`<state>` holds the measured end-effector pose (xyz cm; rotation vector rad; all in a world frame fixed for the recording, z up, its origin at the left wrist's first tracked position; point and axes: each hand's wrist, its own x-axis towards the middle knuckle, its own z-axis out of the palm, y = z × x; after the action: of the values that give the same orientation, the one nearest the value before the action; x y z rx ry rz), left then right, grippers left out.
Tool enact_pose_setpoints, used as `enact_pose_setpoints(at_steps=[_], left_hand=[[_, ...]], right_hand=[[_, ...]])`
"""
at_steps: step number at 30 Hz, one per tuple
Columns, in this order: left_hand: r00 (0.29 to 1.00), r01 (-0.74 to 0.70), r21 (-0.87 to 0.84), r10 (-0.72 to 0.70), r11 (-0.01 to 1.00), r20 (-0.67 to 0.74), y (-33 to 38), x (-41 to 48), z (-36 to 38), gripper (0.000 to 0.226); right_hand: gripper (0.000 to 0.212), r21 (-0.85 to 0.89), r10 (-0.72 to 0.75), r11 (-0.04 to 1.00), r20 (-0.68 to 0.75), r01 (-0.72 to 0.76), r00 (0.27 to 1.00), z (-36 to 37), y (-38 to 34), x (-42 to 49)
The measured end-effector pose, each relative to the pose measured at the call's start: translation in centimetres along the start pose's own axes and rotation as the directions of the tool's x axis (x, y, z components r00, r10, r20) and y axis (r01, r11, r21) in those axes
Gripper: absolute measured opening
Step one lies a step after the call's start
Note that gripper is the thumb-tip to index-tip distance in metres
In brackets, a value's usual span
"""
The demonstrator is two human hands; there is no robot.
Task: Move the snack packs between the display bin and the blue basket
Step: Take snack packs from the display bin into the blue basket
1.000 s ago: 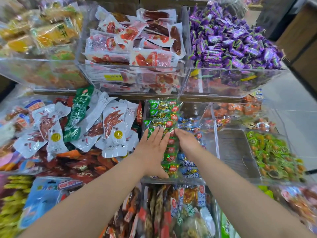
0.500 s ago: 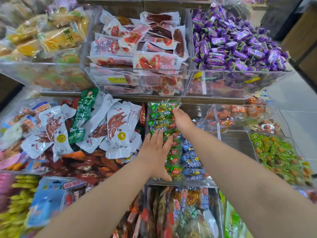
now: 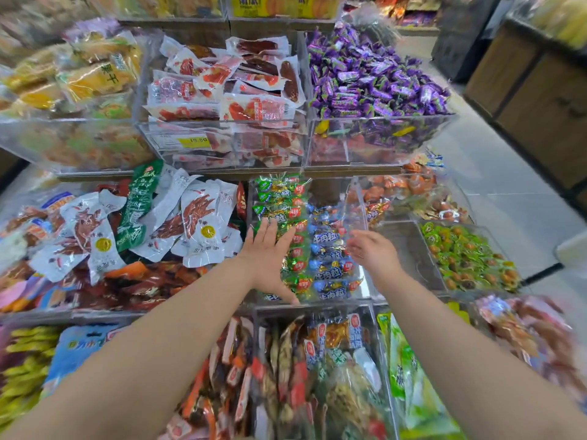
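Shop shelves, clear bins of snacks. Left hand [image 3: 270,252] flat, fingers spread, pressing green packs [image 3: 287,214] in middle bin [image 3: 360,198]. Right hand [image 3: 373,252] open, empty, above blue packs [image 3: 328,269] near bin's right wall; bare compartment [image 3: 409,252] alongside.

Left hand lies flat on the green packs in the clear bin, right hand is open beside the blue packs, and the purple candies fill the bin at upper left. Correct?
Not quite. The head view shows the purple candies at upper right, not left. The left hand on the green packs and the open right hand beside the blue packs are right.

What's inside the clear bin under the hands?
The clear bin holds green snack packs beside blue snack packs. The left hand covers some green ones; lower layers are hidden.
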<state>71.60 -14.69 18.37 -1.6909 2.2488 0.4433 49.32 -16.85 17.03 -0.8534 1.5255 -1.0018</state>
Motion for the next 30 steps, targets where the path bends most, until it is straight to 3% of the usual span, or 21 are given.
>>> enact_pose_setpoints(at_steps=[3,6,8,11,15,19,22,25,30], left_hand=[[0.978,-0.067,-0.134,0.039,0.989,-0.204,1.9,-1.5,-0.4,0.112],[0.876,-0.196,-0.159,0.1,0.968,-0.471,5.3,-2.5,-0.7,0.053],[0.859,-0.313,-0.271,0.149,0.91,-0.49,8.3,-3.1,-0.1,0.03],[0.929,-0.307,-0.48,0.149,0.822,-0.339,12.9,-3.6,2.5,0.017],[0.994,-0.057,-0.761,0.107,0.646,0.017,18.6,-4.3,7.8,0.014],[0.928,0.286,-0.797,0.055,0.533,0.369,23.7,-5.9,13.0,0.014],[0.831,0.498,-0.79,0.065,0.357,0.553,27.4,-8.0,16.5,0.019],[0.74,0.6,-0.701,0.066,0.386,0.669,30.5,-10.2,20.0,0.016],[0.71,0.619,-0.612,-0.017,0.492,0.704,35.1,-12.7,24.9,0.015]], right_hand=[[0.014,0.06,0.025,0.998,-0.08,-0.02,0.996,-2.0,2.0,-2.7],[0.016,0.109,0.065,0.993,-0.11,-0.053,0.992,-4.1,4.1,-5.3],[0.019,0.159,0.098,0.985,-0.162,-0.072,0.982,-6.0,5.9,-7.2],[0.019,0.207,0.177,0.97,-0.241,-0.128,0.954,-9.0,9.5,-10.5],[0.016,0.255,0.369,0.92,-0.317,-0.297,0.874,-14.1,16.0,-16.3],[0.016,0.281,0.553,0.832,-0.349,-0.479,0.756,-20.1,23.0,-23.0],[0.017,0.381,0.682,0.73,-0.347,-0.568,0.644,-24.4,27.6,-28.9],[0.02,0.455,0.765,0.644,-0.346,-0.615,0.544,-28.2,31.3,-34.9],[0.019,0.556,0.853,0.52,-0.3,-0.649,0.427,-33.0,36.3,-43.3]])
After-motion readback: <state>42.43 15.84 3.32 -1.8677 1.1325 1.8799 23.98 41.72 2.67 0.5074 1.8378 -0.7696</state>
